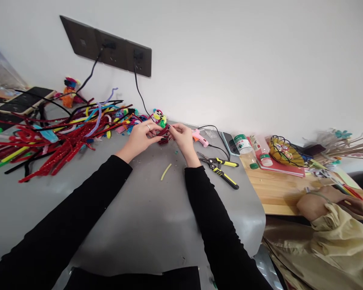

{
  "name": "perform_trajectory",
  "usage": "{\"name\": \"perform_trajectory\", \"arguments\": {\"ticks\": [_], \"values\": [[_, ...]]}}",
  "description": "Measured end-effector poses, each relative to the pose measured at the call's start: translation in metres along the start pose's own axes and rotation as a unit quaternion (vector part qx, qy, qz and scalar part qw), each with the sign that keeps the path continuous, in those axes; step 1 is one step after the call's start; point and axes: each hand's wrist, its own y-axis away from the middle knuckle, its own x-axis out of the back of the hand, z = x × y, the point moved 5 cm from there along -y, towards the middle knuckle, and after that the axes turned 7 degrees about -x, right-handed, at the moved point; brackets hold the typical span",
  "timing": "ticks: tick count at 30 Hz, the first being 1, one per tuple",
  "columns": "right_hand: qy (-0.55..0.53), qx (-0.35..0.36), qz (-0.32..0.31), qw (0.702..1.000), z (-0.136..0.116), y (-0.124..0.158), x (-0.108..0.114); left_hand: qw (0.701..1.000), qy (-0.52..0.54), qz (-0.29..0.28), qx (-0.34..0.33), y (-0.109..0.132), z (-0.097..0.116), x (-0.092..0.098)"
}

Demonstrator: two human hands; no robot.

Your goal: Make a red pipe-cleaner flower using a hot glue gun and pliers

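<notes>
My left hand (140,139), with a ring on one finger, and my right hand (183,139) meet over the grey table mat. Pinched between their fingertips is a dark red fuzzy pipe cleaner piece (163,131), partly hidden by the fingers. Just above it shows a small colourful pipe cleaner figure (158,114) with yellow, green and black parts; whether the two are joined I cannot tell. A short pale yellow-green pipe cleaner (166,172) lies below my hands. Beside my right hand are a pink glue gun (200,137) and yellow-and-black wire strippers (220,169).
A large pile of pipe cleaners (69,137) spreads at left, with a phone (26,100) and an orange figure (68,92). Cords hang from the wall socket panel (105,46). At right are another phone (230,143), a bottle (245,147), a wire basket (286,151) and a co-worker's arm (317,203).
</notes>
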Motion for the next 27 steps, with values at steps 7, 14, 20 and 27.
{"name": "perform_trajectory", "arguments": {"ticks": [7,14,20,27], "values": [[0.014,0.002,-0.006,1.0,-0.001,0.001,0.001,0.996,0.029,0.062,0.059,0.001,-0.01,0.004],[-0.002,-0.02,-0.012,1.0,0.002,-0.002,0.004,0.979,0.108,0.125,0.118,0.0,-0.021,0.011],[0.0,-0.012,-0.013,1.0,0.002,0.0,0.003,0.988,0.1,0.068,0.1,0.001,-0.017,0.007],[-0.029,-0.07,-0.062,0.995,0.007,0.004,-0.004,0.998,0.034,0.049,0.033,-0.001,-0.004,0.011]]}}
